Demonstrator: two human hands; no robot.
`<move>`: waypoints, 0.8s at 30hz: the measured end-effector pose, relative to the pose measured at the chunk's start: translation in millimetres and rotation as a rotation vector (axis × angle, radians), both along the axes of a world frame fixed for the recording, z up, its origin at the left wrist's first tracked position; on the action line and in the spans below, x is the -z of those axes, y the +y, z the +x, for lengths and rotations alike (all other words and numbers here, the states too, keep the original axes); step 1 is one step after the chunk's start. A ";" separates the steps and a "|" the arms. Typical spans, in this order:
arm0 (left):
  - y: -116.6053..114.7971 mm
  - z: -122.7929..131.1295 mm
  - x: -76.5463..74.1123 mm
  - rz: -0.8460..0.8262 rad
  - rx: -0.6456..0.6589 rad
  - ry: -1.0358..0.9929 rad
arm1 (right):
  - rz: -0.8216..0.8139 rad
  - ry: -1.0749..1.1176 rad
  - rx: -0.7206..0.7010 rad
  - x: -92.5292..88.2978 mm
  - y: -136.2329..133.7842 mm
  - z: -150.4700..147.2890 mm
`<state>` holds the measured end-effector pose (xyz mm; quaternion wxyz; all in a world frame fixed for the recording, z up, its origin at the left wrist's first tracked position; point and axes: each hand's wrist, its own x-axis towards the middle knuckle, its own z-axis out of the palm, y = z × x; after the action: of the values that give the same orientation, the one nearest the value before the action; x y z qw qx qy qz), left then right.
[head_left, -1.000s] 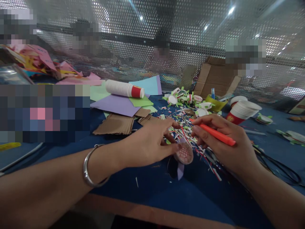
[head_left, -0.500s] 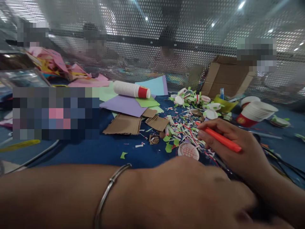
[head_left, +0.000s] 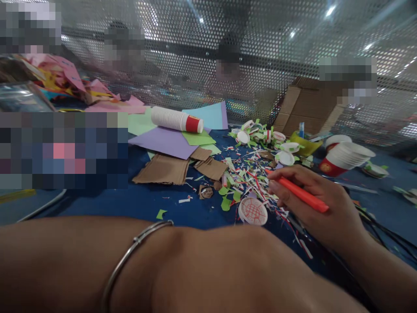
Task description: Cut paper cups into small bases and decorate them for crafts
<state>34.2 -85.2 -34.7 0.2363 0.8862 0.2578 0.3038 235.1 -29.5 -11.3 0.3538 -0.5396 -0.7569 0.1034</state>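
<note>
My right hand (head_left: 321, 204) is closed round an orange-red marker (head_left: 302, 194), whose tip points left over the paper scraps. Across the bottom lies my left forearm with a thin metal bangle (head_left: 125, 254). The back of my left hand (head_left: 241, 265) fills the lower middle, close to the camera. Its fingers run out of the frame, so whether they hold anything is hidden. Just beyond this hand, a round white paper disc (head_left: 253, 211) with a red grid drawn on it lies on the blue table (head_left: 130, 204).
Paper scraps (head_left: 243, 174) litter the middle. Cut cup pieces with green tabs (head_left: 256, 132) lie behind them. Stacked paper cups stand right (head_left: 345, 158) and lie on coloured sheets (head_left: 176, 119). Cardboard pieces (head_left: 163, 169), a yellow container (head_left: 308, 145) and black cables (head_left: 387, 234) are around.
My left hand has moved lower and its fingers have left the frame, baring more of the gridded disc. The view has shifted slightly. My right hand still grips the marker.
</note>
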 end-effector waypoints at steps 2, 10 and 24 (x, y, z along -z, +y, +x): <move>27.6 -0.4 -21.2 0.042 -0.005 0.057 | 0.003 -0.002 -0.016 -1.1 0.5 2.5; 92.8 -10.1 -33.4 0.191 0.134 0.145 | 0.064 -0.062 -0.027 -6.5 -1.4 12.7; 78.8 -9.7 -26.0 0.145 0.093 0.233 | 0.003 -0.074 -0.063 -5.1 4.5 16.7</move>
<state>24.5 -6.5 -8.6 0.1539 0.9413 0.2196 0.2053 251.8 -25.0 -6.1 0.3229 -0.5184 -0.7863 0.0937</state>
